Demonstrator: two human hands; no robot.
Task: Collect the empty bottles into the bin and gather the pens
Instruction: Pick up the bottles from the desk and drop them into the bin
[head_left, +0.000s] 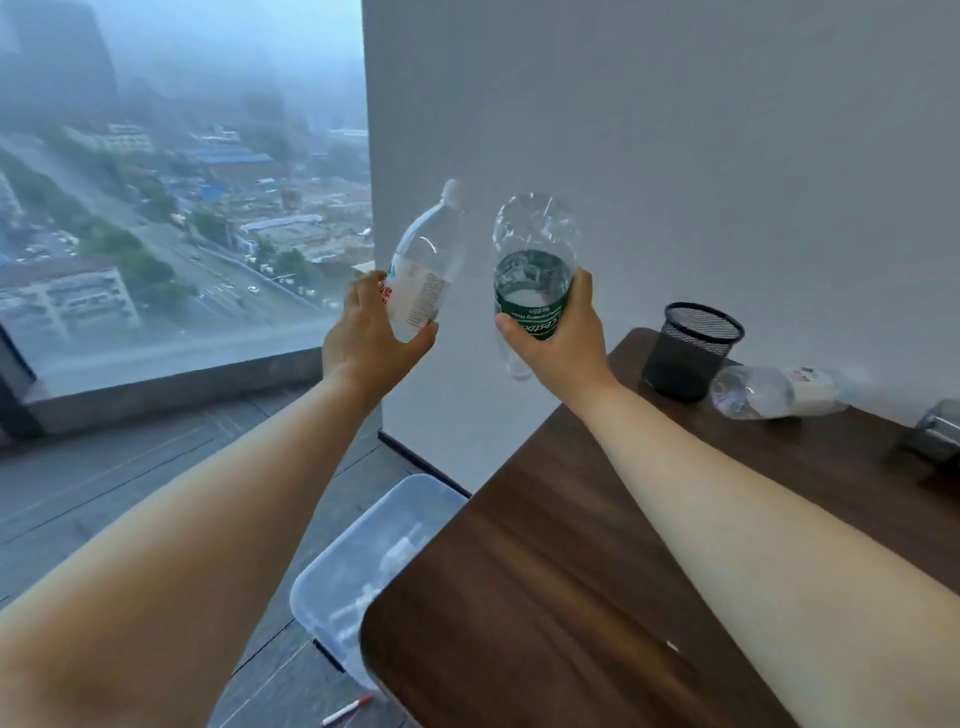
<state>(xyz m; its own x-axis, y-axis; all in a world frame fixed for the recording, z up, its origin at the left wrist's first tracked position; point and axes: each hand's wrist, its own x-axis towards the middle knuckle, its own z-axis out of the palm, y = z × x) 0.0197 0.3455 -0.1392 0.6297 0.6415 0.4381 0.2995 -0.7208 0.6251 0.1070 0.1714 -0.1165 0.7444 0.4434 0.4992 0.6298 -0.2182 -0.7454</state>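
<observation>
My left hand grips a clear empty bottle with a white label, cap pointing up, raised in front of the wall. My right hand grips a clear bottle with a green label, held upside down with its base up. Both are held in the air above the clear plastic bin on the floor beside the table. A third empty bottle lies on its side on the dark wooden table. A pen with a red tip lies on the floor near the bin.
A black mesh pen cup stands at the table's far corner by the white wall. A metal object sits at the table's right edge. A large window fills the left, above the grey floor.
</observation>
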